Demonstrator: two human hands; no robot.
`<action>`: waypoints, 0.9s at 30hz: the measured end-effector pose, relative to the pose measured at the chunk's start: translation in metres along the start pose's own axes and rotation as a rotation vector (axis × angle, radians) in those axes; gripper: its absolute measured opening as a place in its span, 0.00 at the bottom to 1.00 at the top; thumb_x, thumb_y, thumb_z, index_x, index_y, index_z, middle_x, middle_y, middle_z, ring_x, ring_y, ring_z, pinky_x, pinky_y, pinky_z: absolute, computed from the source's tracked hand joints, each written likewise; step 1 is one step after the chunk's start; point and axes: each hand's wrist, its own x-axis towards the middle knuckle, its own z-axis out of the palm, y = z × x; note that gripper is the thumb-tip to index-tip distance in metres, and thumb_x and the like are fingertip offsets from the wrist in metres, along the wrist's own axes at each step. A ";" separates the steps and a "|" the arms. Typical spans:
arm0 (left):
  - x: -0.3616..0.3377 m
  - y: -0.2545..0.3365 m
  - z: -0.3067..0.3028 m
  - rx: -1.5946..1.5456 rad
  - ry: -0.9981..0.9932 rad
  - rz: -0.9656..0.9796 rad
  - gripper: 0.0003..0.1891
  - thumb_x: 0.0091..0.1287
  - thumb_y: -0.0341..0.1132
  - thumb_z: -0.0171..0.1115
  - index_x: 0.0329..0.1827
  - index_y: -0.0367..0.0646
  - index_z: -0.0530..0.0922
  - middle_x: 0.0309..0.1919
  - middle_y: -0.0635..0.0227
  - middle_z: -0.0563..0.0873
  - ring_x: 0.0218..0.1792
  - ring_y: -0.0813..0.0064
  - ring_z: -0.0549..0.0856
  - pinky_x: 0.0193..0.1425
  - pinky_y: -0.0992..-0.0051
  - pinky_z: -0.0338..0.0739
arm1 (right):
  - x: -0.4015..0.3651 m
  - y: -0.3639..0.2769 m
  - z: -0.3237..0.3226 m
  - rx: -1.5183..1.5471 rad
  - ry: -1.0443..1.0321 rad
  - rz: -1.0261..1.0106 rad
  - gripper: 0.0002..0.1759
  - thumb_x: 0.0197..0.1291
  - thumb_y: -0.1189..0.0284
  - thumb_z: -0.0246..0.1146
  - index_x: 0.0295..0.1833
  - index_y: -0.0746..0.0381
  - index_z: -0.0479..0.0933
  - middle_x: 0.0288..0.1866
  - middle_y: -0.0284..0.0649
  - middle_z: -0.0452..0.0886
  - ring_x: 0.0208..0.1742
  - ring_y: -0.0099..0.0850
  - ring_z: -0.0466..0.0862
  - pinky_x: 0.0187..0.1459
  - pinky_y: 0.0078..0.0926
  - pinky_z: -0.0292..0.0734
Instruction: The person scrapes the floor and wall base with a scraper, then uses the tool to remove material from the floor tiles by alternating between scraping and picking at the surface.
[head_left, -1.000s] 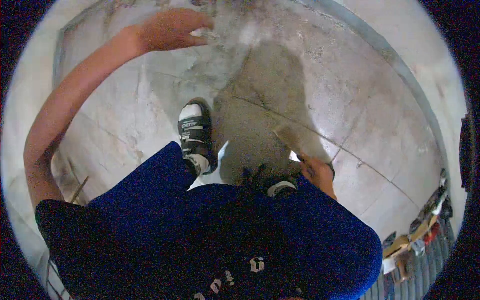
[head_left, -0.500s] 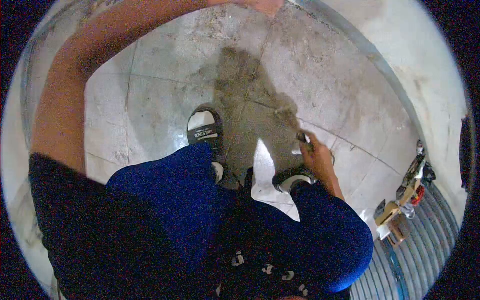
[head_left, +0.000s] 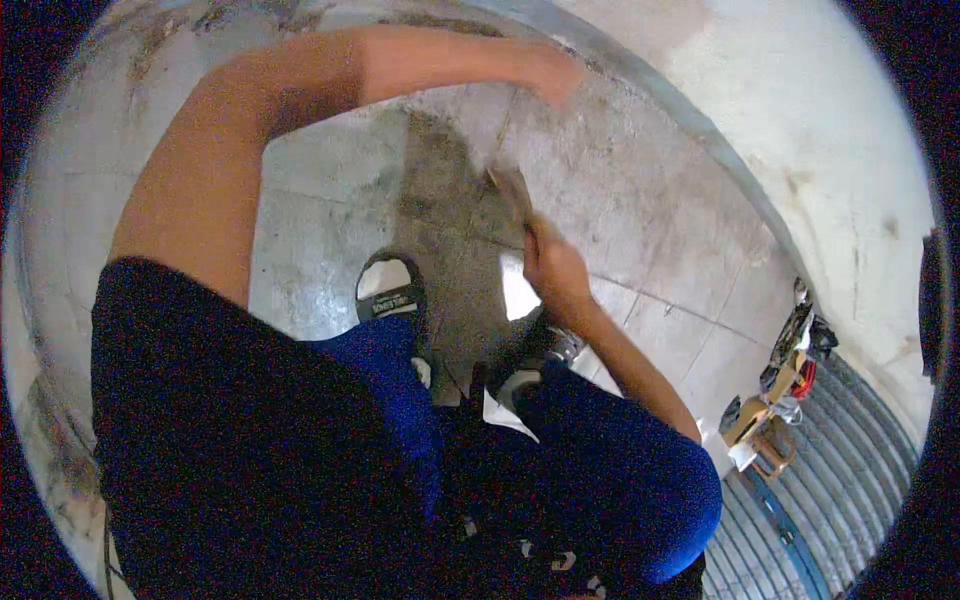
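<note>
My right hand (head_left: 562, 272) is closed around the handle of a short hand tool (head_left: 514, 196). Its brownish far end points up and left over the tiled floor (head_left: 680, 250) and is too blurred to name. High in the view, my left hand (head_left: 555, 75) is stretched across near the foot of the wall, smeared by motion. Its fingers cannot be made out, nor whether it touches the floor. Between the hands and my body, a dark slide sandal (head_left: 392, 290) is on one foot. My blue-clad knee (head_left: 670, 500) is bent below the right forearm.
A pale wall (head_left: 800, 110) curves along the top right, with a grey strip at its base. On the right, a ribbed metal shutter (head_left: 850, 450) has a pile of odds and ends (head_left: 775, 400) before it, with cardboard and something red. My shadow falls across the floor.
My right hand has moved up and left with the tool, which now reaches farther from my feet. My left arm has come lower into view, showing more of the hand.
</note>
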 end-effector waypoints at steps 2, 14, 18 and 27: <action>-0.025 -0.004 0.001 -0.069 0.020 -0.020 0.14 0.56 0.40 0.57 0.23 0.36 0.78 0.22 0.51 0.81 0.24 0.53 0.81 0.29 0.55 0.74 | 0.043 0.030 -0.008 0.105 0.285 -0.232 0.16 0.63 0.67 0.57 0.55 0.58 0.70 0.23 0.56 0.78 0.25 0.52 0.80 0.26 0.48 0.73; -0.186 -0.040 0.016 -0.145 0.178 -0.328 0.11 0.60 0.39 0.57 0.32 0.40 0.79 0.31 0.51 0.80 0.37 0.49 0.80 0.42 0.55 0.74 | -0.139 0.271 -0.144 -0.193 -0.204 0.295 0.15 0.61 0.61 0.60 0.43 0.62 0.76 0.28 0.50 0.81 0.31 0.50 0.82 0.32 0.46 0.76; -0.224 -0.046 0.037 0.017 -0.097 -0.450 0.13 0.61 0.41 0.58 0.36 0.38 0.79 0.35 0.53 0.82 0.40 0.51 0.81 0.46 0.57 0.76 | -0.129 0.319 -0.122 -0.159 -0.025 0.290 0.15 0.63 0.58 0.57 0.46 0.56 0.76 0.24 0.48 0.80 0.27 0.49 0.81 0.29 0.48 0.74; -0.212 0.056 -0.029 -0.271 -0.324 -0.692 0.19 0.57 0.44 0.63 0.44 0.37 0.79 0.39 0.51 0.84 0.46 0.51 0.81 0.50 0.57 0.75 | 0.000 0.248 -0.074 -0.046 0.140 0.149 0.17 0.64 0.57 0.55 0.51 0.54 0.79 0.38 0.52 0.81 0.37 0.48 0.81 0.38 0.47 0.74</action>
